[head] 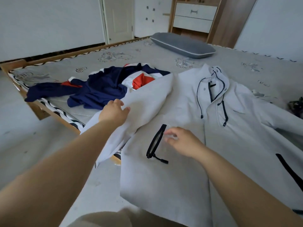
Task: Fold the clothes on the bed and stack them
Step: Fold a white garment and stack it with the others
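A light grey hooded jacket (188,112) lay spread front-up across the near part of the bed (131,53), its collar toward the pillow (182,45) and its hem toward the person. The left hand (114,112) gripped the jacket's left sleeve (144,102), fingers curled into the fabric and the sleeve lifted partly over the jacket's body. The right hand (182,141) hovered over the chest panel beside the black-trimmed zip pocket (155,141), fingers loosely bent and holding nothing; the fingertips were blurred, so contact with the cloth could not be confirmed. A crumpled navy, white and red garment (101,89) lay unfolded beyond the sleeve, near the bed's left edge. A dark object (296,107) sat at the right margin, unidentifiable.
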